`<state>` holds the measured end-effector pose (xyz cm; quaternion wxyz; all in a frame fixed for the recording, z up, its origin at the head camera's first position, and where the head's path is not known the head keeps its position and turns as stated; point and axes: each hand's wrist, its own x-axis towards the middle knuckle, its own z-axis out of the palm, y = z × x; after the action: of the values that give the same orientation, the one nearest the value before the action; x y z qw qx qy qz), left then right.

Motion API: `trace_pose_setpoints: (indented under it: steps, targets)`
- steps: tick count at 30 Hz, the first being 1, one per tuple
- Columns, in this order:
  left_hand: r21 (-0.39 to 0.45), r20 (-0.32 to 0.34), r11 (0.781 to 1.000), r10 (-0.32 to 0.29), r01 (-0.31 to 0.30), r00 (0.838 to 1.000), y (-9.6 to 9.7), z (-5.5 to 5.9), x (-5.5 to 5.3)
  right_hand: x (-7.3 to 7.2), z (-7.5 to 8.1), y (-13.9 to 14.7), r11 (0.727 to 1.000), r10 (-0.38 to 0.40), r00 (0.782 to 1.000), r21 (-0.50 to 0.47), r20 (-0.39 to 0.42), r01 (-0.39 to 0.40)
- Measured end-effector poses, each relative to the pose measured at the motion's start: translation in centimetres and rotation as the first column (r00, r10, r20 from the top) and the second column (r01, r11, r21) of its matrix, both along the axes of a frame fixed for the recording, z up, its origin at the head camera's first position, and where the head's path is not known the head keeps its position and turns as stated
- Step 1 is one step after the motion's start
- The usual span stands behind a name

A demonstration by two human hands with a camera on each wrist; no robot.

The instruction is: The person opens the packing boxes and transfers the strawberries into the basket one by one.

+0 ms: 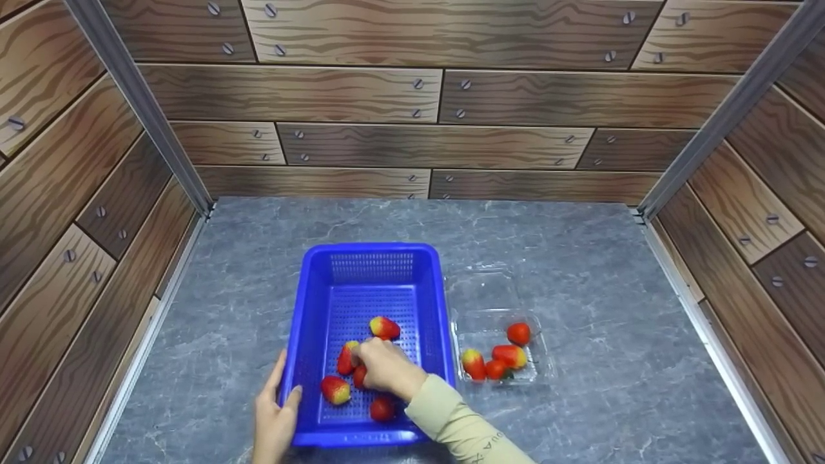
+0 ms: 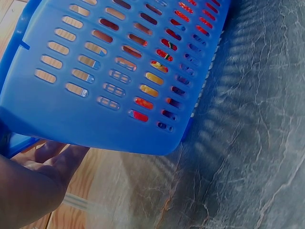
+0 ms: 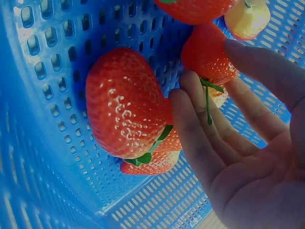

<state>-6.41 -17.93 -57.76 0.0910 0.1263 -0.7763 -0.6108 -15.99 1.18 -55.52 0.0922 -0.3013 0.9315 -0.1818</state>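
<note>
My left hand [image 1: 274, 415] grips the left rim of a blue plastic basket [image 1: 298, 335], thumb over the edge and fingers along the outer wall. In the left wrist view, that hand [image 2: 43, 176] shows beside the slotted basket wall [image 2: 57, 105]. Inside the basket, my right hand [image 1: 390, 370] reaches down among several red and yellow strawberries [image 1: 335, 390]. The right wrist view has its thumb and fingertips around a red strawberry [image 3: 207, 52] with a green stem. A larger strawberry [image 3: 124, 102] lies beside those fingers.
Right of the basket, a clear plastic clamshell box [image 1: 486, 316] lies with its lid folded back. Several strawberries [image 1: 509, 356] are in its near half. Wood-patterned panels [image 1: 438, 96] enclose the grey marbled tabletop [image 1: 599, 309] at the back and sides.
</note>
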Motion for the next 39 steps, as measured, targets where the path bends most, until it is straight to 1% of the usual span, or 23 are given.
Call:
trace_pose_setpoints:
  steps: [4, 8, 12, 14, 20, 27, 30, 32, 36, 39]
  targets:
    - [0.003, -0.009, 1.0, 0.008, -0.008, 1.0, 0.1, 0.0, 0.0, 0.0, 0.3, 0.1, 1.0, 0.013, 1.0, -0.022, 0.009, -0.012]
    - [0.016, -0.024, 1.0, 0.008, -0.007, 1.0, 0.1, 0.0, 0.0, 0.2, 0.6, 0.2, 0.999, 0.024, 1.0, -0.034, -0.004, -0.024]
    - [0.011, -0.018, 1.0, 0.008, -0.007, 1.0, 0.1, 0.1, 0.0, 0.2, 1.1, 0.3, 1.0, 0.0, 1.0, -0.021, -0.008, -0.001]
    - [0.007, -0.012, 1.0, 0.008, -0.008, 1.0, 0.1, 0.1, 0.0, 0.2, 1.5, 0.3, 1.0, -0.022, 1.0, -0.013, 0.008, 0.022]
    - [-0.008, -0.004, 1.0, 0.008, -0.008, 1.0, 0.0, 0.2, 0.0, -0.3, 3.2, 0.8, 0.995, -0.096, 0.992, -0.006, 0.086, 0.097]
    - [-0.005, -0.004, 1.0, 0.004, -0.004, 1.0, 0.0, 0.2, 0.0, -0.6, 5.7, 2.2, 0.991, -0.114, 0.99, -0.06, 0.081, 0.119]
    - [-0.009, -0.002, 1.0, 0.006, -0.006, 1.0, -0.1, 0.2, 0.0, -0.6, 6.8, 2.9, 0.988, -0.132, 0.989, -0.066, 0.067, 0.136]
    - [-0.01, -0.008, 1.0, 0.006, -0.006, 1.0, -0.1, 0.1, 0.0, -0.6, 7.4, 3.4, 0.987, -0.142, 0.989, -0.068, 0.036, 0.144]
    - [-0.014, -0.028, 1.0, 0.004, -0.004, 1.0, -0.1, 0.1, 0.1, -0.4, 8.3, 4.6, 0.985, -0.152, 0.985, -0.096, -0.075, 0.145]
    - [-0.01, -0.037, 1.0, 0.003, -0.004, 0.999, 0.0, 0.0, 0.1, -0.2, 8.7, 5.5, 0.981, -0.173, 0.971, -0.122, -0.164, 0.154]
